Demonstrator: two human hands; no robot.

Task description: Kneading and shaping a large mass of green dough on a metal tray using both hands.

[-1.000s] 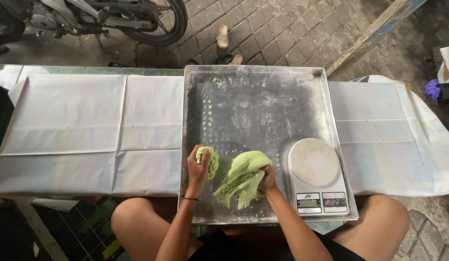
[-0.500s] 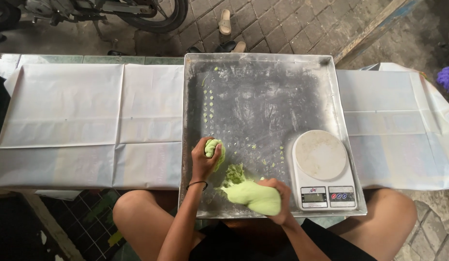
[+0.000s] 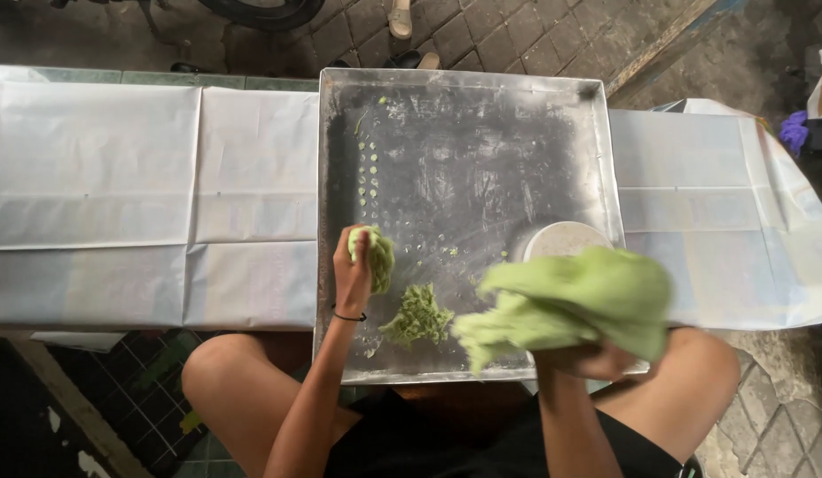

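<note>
Gripping, left hand (image 3: pixel 353 276): fingers curled tight round a small green dough lump (image 3: pixel 376 257), held just above the metal tray (image 3: pixel 336 177) so crumbs fall inside its rim.
Right hand (image 3: pixel 583 361): lifted at the tray's near right corner, fingers underneath a big green dough mass (image 3: pixel 575 305); the mass hides them, so I cannot tell their spread.
Shredded scrap (image 3: pixel 417 314): lying on the tray floor between both hands.
Scale (image 3: pixel 561 237): white pan peeking out behind the big mass, mostly covered.
Change: half a second ago the mass sat low at the tray's near edge; now it's raised and swung right, blurred, over the scale.
Left lump: barely shifted.
</note>
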